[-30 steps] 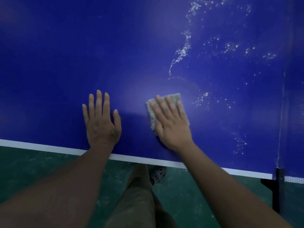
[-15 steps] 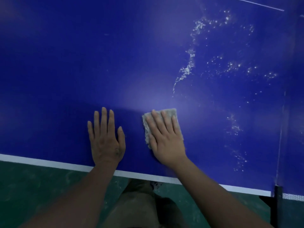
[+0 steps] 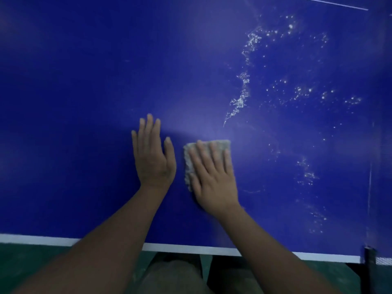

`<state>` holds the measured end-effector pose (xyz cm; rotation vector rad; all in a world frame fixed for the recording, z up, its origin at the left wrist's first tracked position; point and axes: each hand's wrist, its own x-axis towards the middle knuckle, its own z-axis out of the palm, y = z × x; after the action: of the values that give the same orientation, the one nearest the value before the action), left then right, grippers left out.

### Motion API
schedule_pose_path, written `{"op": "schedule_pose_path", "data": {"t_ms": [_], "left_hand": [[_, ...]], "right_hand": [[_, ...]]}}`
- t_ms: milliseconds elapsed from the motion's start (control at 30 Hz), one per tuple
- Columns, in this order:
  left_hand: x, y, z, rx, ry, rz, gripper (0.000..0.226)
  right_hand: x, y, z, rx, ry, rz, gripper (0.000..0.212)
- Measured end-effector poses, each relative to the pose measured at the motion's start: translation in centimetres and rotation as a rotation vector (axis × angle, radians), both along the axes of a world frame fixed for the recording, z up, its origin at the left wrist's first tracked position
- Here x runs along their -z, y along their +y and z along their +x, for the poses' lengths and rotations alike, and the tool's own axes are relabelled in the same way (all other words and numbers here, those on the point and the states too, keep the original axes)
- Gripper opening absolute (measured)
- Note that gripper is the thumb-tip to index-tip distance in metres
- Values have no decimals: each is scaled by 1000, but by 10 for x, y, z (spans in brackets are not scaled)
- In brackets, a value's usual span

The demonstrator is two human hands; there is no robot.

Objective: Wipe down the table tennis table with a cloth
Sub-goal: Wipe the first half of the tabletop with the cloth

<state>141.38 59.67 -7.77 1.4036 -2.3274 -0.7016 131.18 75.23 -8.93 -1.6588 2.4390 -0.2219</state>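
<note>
The blue table tennis table fills the view, with a white line along its near edge. A folded grey cloth lies flat on it near the middle. My right hand presses on the cloth with straight, spread fingers and covers most of it. Just left of the cloth, my left hand rests flat on the bare surface, fingers straight. White droplets and streaks speckle the table to the right of and beyond the cloth.
The net and its dark post stand at the right edge. Below the table's near edge I see green floor and my legs.
Both hands have slid farther from the near edge. The cloth moved left, closer to my left hand, and the droplets near its earlier spot are wiped away.
</note>
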Motion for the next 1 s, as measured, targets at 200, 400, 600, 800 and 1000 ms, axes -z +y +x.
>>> {"op": "schedule_pose_path", "data": {"t_ms": [200, 400, 600, 800, 1000], "left_hand": [[9, -47, -51, 134, -187, -130, 58], [13, -45, -51, 137, -280, -205, 63], [14, -44, -52, 125, -272, -215, 61], [15, -45, -52, 114, -236, -219, 58], [15, -45, -52, 113, -243, -202, 57]], "right_hand": [[-2, -42, -97, 389, 43, 24, 65], [-4, -33, -68, 87, 50, 0, 65], [-7, -24, -125, 585, 58, 68, 66], [-7, -80, -82, 55, 36, -51, 64], [-4, -69, -184, 363, 61, -65, 62]]}}
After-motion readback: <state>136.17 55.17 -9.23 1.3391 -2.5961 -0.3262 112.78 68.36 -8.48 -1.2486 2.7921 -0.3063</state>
